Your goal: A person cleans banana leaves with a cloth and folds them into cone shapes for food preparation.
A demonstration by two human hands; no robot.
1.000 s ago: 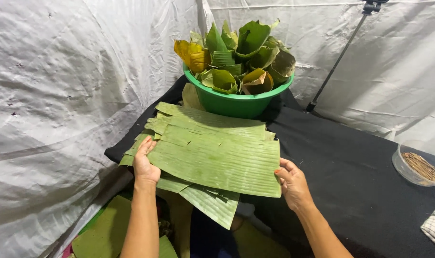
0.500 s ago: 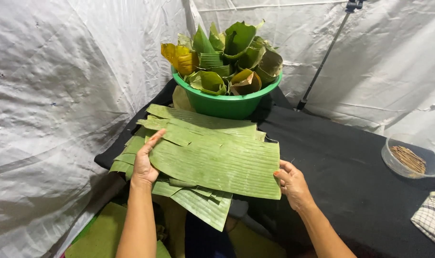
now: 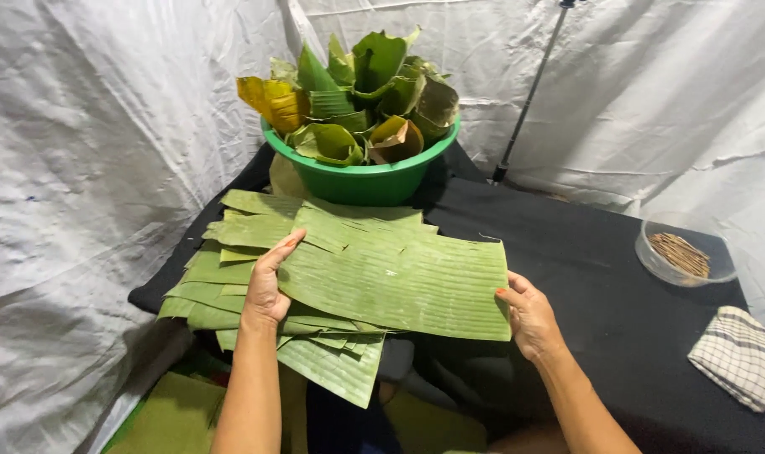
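Observation:
A stack of flat green banana leaf pieces (image 3: 374, 269) lies on the black table (image 3: 584, 252) in front of me. My left hand (image 3: 269, 282) rests flat on the left part of the stack, fingers together and pointing away from me. At the lower right corner of the top leaf, my right hand (image 3: 529, 315) pinches the leaf's edge with thumb on top. Behind the stack stands a green bowl (image 3: 361, 172) filled with rolled and folded banana leaf cones.
A clear bowl (image 3: 685, 256) with thin brown sticks sits at the right of the table, a checked cloth (image 3: 739, 357) nearer me. A thin black pole (image 3: 529, 92) leans behind. White sheeting surrounds the table; more leaves lie below its front edge.
My left hand has slid up and right onto the stack, fingers now extended. The right hand stays at the top leaf's corner. The view has shifted slightly.

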